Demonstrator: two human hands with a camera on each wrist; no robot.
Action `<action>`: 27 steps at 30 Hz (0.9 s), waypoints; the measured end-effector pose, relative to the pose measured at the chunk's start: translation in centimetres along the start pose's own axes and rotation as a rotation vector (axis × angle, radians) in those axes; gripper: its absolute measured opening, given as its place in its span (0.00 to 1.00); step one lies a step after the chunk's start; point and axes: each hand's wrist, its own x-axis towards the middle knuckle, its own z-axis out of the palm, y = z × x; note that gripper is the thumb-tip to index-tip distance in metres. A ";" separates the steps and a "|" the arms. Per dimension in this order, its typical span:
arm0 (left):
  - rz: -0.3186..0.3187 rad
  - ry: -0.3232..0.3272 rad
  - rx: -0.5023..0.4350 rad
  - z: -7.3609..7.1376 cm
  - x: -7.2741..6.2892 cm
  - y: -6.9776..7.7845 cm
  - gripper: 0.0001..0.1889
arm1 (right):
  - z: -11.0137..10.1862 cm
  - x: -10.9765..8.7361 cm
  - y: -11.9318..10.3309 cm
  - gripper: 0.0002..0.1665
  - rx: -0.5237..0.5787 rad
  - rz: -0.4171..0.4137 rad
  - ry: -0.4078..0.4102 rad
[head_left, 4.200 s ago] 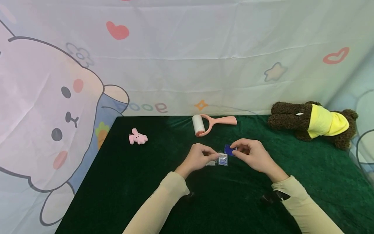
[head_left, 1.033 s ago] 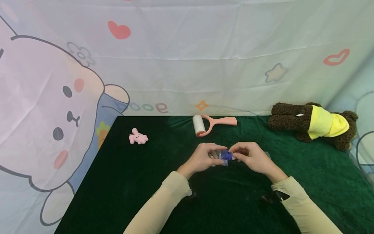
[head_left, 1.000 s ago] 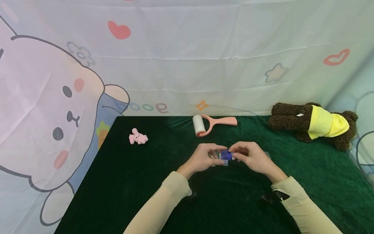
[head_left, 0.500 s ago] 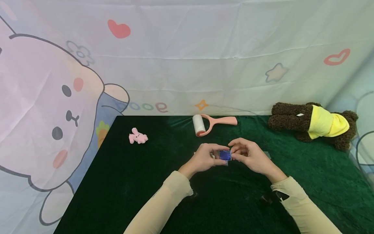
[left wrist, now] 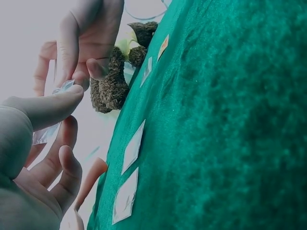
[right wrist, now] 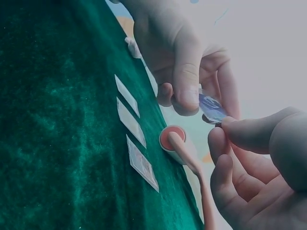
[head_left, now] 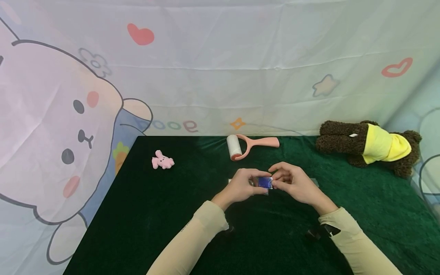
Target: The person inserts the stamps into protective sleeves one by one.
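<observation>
Between both hands is a small flat blue packet with a clear, shiny plastic edge. My left hand grips it from the left, thumb below and fingers above in the head view. My right hand pinches its right edge; in the right wrist view, thumb and index finger meet on a corner of the packet. Flat pale packets lie on the green cloth below, among them a white packet and a patterned packet. The hands partly hide these in the head view.
A lint roller with a pink handle lies behind the hands. A pink plush toy is at the left, and a brown teddy bear in a yellow top lies at the right. An orange piece rests on the cloth.
Earlier the right hand alone held the blue packet while the left was at the packets on the cloth. The left hand has since gripped it, and the right fingers have moved to its edge.
</observation>
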 end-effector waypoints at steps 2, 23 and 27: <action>0.000 0.001 -0.004 0.0 0.0 0.0 0.26 | 0.0 0.0 0.0 0.19 0.009 0.002 -0.006; -0.031 0.002 -0.042 0.1 0.0 0.5 0.19 | 0.1 0.1 -0.2 0.16 -0.005 0.036 -0.003; -0.021 0.025 -0.046 0.2 0.1 0.5 0.14 | 0.1 0.1 -0.1 0.16 -0.017 0.036 -0.009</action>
